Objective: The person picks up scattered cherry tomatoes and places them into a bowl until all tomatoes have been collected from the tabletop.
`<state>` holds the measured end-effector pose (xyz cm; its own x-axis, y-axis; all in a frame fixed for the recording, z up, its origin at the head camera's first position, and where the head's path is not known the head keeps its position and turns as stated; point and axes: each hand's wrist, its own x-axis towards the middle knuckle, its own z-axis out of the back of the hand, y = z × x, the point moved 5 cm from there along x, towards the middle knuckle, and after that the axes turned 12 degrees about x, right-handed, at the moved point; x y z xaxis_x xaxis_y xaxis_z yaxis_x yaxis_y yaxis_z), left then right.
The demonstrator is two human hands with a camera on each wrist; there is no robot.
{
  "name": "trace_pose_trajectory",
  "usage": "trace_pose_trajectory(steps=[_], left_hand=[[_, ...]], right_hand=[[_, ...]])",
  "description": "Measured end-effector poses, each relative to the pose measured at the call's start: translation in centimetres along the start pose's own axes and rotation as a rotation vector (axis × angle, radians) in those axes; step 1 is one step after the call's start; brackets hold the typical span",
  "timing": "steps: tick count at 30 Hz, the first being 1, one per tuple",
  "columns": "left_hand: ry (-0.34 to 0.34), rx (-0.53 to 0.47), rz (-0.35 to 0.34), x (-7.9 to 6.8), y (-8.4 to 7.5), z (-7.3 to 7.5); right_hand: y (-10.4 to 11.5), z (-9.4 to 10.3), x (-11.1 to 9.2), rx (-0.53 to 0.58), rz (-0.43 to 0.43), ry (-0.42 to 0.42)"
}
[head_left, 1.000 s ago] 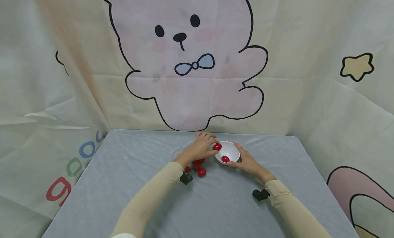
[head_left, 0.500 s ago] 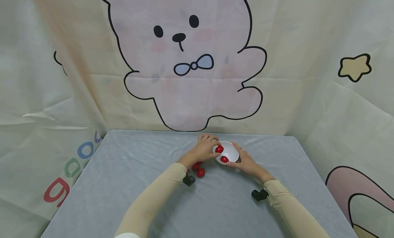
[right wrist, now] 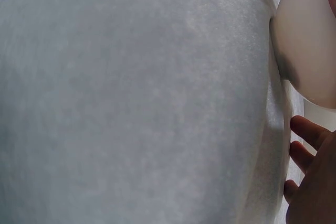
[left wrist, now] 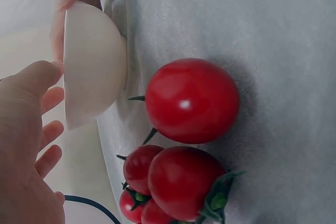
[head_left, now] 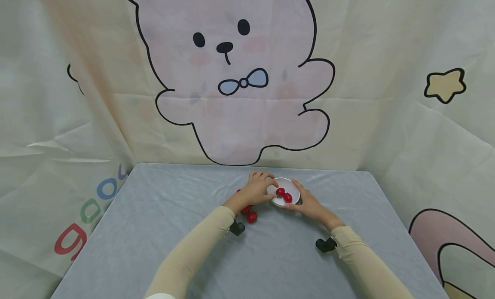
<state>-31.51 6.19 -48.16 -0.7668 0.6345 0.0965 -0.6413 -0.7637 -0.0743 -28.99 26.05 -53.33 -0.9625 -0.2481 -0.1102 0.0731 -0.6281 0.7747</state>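
- The white bowl [left wrist: 94, 66] stands upright toward the far side of the table [head_left: 282, 258], with two red tomatoes [head_left: 288, 198] lying inside, side by side.
- The right hand [head_left: 310, 204] grips the bowl's right side, thumb at the near rim, fingers round the far right.
- The left hand [head_left: 254, 190] is at the bowl's left rim, thumb and fingers apart, holding nothing; whether it touches the rim I cannot tell.
- More tomatoes [left wrist: 185, 182] lie left of the bowl, partly hidden by the left wrist from above.
- Behind the table hangs a cloth with a bear drawing [head_left: 239, 118].
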Motion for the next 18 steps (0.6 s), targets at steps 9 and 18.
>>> trace_pose_trajectory(steps=[9,18], left_hand=[[-0.001,-0.003,0.009,-0.05,0.06,-0.05],[-0.007,-0.008,0.013,-0.27,0.14,0.11]], right_hand=[[-0.24,-0.03,-0.08,0.009,-0.007,-0.009],[-0.35,-0.07,0.13,0.011,-0.008,-0.004]])
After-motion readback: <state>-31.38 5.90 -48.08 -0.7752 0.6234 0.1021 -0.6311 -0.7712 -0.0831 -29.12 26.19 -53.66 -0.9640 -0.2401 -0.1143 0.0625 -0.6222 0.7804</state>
